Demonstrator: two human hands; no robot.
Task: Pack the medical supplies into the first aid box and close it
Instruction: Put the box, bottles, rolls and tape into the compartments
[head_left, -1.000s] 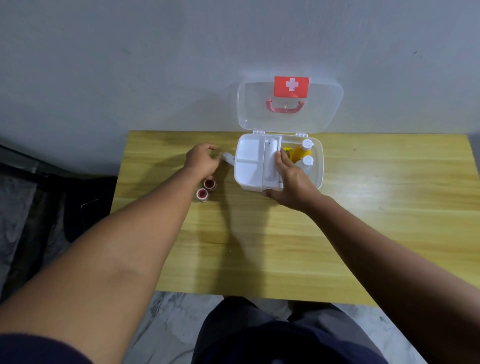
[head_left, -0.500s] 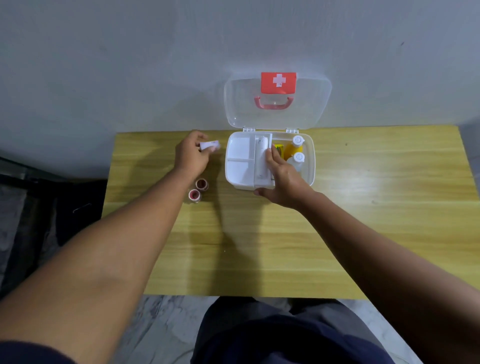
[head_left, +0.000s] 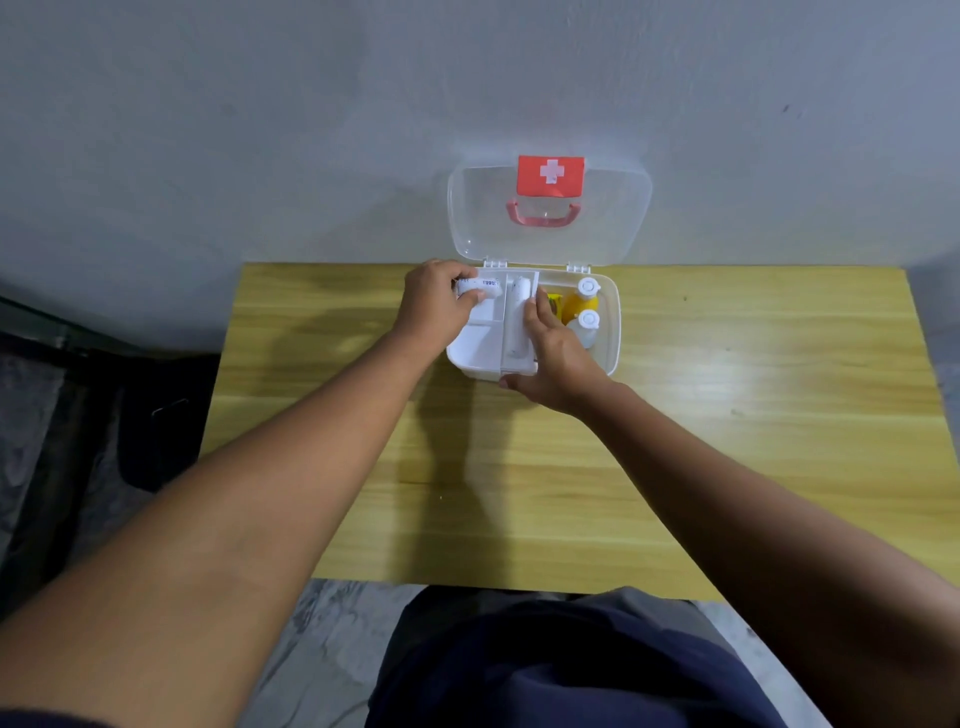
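Note:
The white first aid box stands open at the table's back edge, its clear lid with a red cross label leaning on the wall. A white divided tray sits in the box's left half. My left hand pinches a small white tube over the tray's back left compartment. My right hand grips the tray's right front corner, fingers along its edge and thumb at the front. An orange bottle, a white bottle and a yellow item lie in the box's right half.
The yellow wooden table reaches the grey wall at the back. Its left edge drops to a dark floor area. My left forearm covers the tabletop left of the box.
My left hand carried the white tube from the table, left of the box, rightward over the tray. The two small red-capped items are now hidden under my left forearm. My right hand stayed on the tray.

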